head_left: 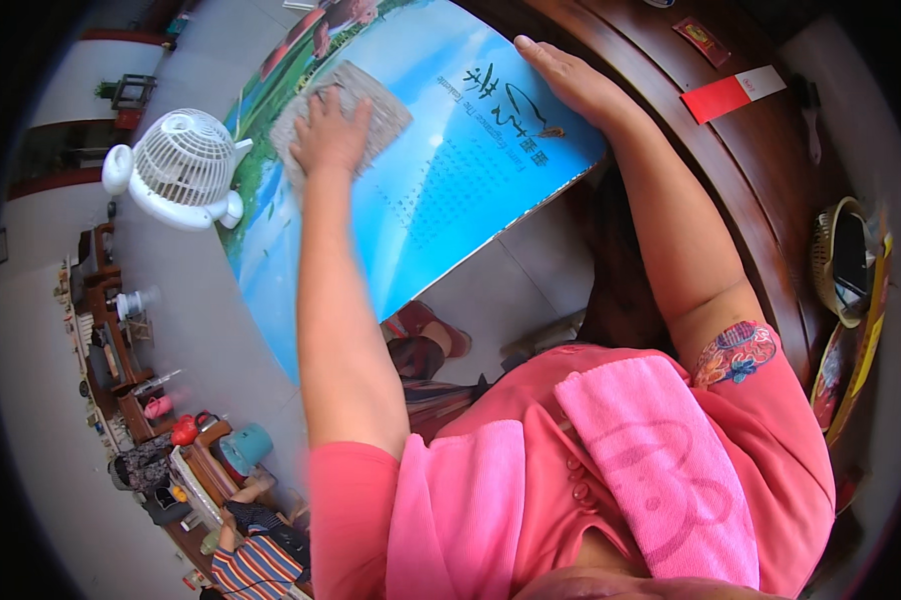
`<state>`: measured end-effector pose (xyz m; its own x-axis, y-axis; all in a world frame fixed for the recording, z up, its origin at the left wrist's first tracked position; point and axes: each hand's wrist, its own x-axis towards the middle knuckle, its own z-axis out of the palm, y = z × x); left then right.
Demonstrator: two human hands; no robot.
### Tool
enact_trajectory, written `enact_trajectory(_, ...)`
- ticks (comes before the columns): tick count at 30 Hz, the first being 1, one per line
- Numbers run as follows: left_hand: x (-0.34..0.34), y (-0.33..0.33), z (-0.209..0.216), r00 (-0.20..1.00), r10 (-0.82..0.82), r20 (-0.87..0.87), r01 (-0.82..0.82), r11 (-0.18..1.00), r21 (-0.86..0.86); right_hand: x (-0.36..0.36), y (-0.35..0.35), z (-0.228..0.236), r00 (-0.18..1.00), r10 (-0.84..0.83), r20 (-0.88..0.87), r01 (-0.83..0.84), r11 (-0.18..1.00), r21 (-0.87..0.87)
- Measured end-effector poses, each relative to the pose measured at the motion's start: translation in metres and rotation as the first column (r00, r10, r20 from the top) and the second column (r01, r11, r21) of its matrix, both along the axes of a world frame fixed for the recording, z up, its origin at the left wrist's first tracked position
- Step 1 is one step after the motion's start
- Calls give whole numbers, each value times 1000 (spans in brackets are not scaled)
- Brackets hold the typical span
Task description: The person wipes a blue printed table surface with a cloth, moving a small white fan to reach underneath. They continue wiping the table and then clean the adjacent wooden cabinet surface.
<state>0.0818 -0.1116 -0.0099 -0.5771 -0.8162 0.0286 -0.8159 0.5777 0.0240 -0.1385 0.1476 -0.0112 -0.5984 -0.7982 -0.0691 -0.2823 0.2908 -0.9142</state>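
Observation:
A large, flat blue panel [411, 255] printed with a landscape picture and dark writing lies in front of me. On its far left part is a folded grey-beige cloth [386, 125]. My left hand [331, 135] presses on this cloth from above, fingers spread. Over at the panel's right edge, my right hand [566, 85] rests with its fingers stretched out, holding nothing that I can see. Whatever lies beneath that palm is hidden. A pink towel [661, 480] hangs over my chest.
A white fan [183, 165] stands beside the panel's left edge. Along the right runs dark wooden furniture [691, 170] bearing a red-and-white card [736, 95], a red packet [702, 40] and a brush [811, 120]. A yellow basket [831, 255] is farther right. Another person [261, 565] is at lower left.

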Motion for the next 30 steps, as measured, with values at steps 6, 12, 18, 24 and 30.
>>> enact_trajectory(6,48,105,12,994,-110,-13,110,994,10,4,-5,-2,1000,5,-11,-5,1000,-13)
enact_trajectory(12,58,176,20,982,-188,-10,188,981,36,-4,-3,-8,998,-18,52,21,998,-53)
enact_trajectory(18,27,174,17,977,-215,-6,215,977,2,2,3,6,943,109,314,-64,987,-149)
enact_trajectory(24,-54,125,8,970,-243,-18,242,970,-34,-7,-10,-13,970,69,231,-36,989,-144)
enact_trajectory(30,-125,74,0,980,-197,-38,196,980,-23,-9,-7,-18,985,-39,171,55,994,-91)
